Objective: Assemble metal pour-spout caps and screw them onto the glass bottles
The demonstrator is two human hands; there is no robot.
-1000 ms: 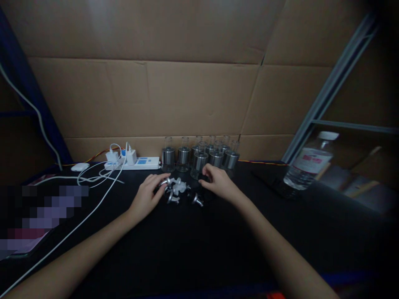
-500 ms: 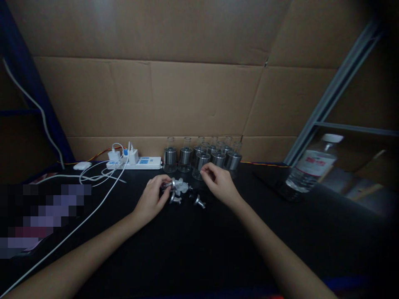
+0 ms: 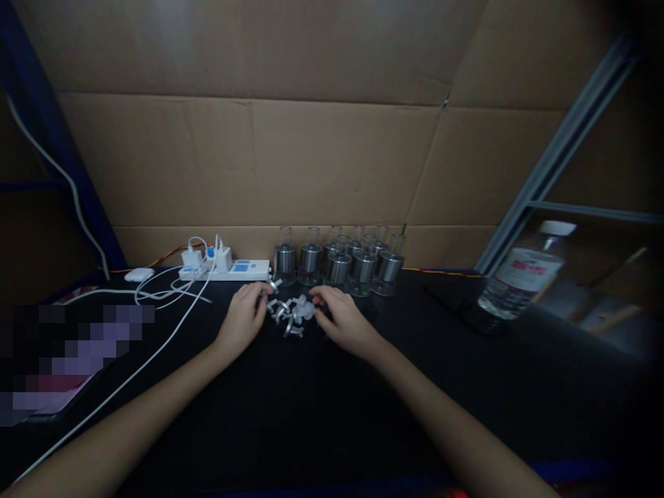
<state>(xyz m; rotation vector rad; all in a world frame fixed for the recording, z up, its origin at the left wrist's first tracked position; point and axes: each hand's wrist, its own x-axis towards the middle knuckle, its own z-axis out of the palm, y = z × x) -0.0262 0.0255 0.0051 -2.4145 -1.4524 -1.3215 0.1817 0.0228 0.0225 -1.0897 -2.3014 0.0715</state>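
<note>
My left hand (image 3: 245, 313) is closed, thumb and fingertips pinching a small stopper (image 3: 275, 284) with a metal collar and a clear plastic end. Just to its right, several similar stoppers (image 3: 294, 315) lie in a loose pile on the black table. At the pile's right side is my right hand (image 3: 342, 317), its thumb and curled fingers apart around the pile's edge. Behind the hands stand several glass bottles (image 3: 339, 266) with brushed-metal sleeves and narrow clear necks, grouped in front of the cardboard.
A white power strip (image 3: 252, 268) with chargers and tangled white cables (image 3: 171, 290) sits at the back left. A water bottle (image 3: 523, 277) stands on the right. Cardboard (image 3: 311, 159) closes off the back, and a pixelated flat item (image 3: 77, 366) lies at the left.
My right hand has come down and left from the front bottle to the pile. My left hand has shifted slightly left and up. The single stopper at the right no longer shows apart.
</note>
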